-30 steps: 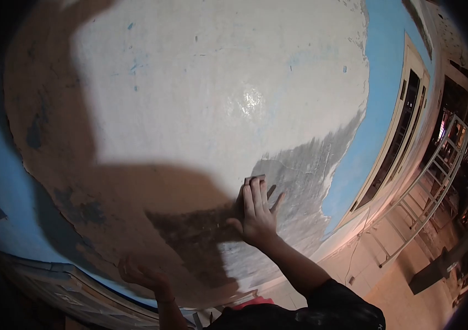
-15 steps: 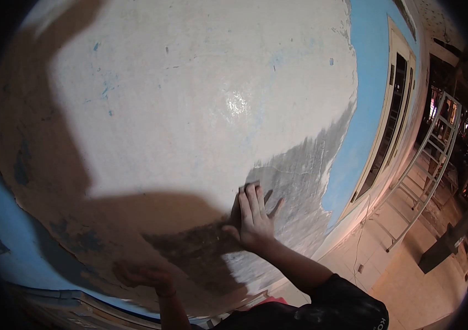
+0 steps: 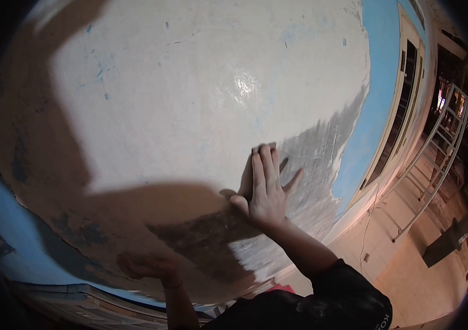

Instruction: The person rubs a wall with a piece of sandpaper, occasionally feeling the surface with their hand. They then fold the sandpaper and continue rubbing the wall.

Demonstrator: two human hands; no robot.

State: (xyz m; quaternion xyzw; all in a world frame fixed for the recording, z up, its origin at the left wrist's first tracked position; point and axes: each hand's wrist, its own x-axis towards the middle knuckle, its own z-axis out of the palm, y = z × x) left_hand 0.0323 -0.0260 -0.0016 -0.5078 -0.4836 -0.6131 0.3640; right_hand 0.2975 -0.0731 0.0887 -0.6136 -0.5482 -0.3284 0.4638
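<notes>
My right hand lies flat against the wall, its middle fingers pressing a small dark piece of sandpaper whose edge shows past the fingertips. Thumb and little finger are spread to the sides. It works at the border between the pale plaster and a grey, scuffed patch. Lower left, in shadow, my left hand is held near the wall with its fingers stretched out loosely and nothing visible in it.
Blue paint with a ragged edge borders the plaster, beside a cream-framed window. A metal ladder leans at the right over the tiled floor, where a thin cable runs. A slatted wooden piece is at bottom left.
My right hand has slid up the wall and slightly right with the sandpaper. My left hand has shifted only a little; the view has moved slightly.
</notes>
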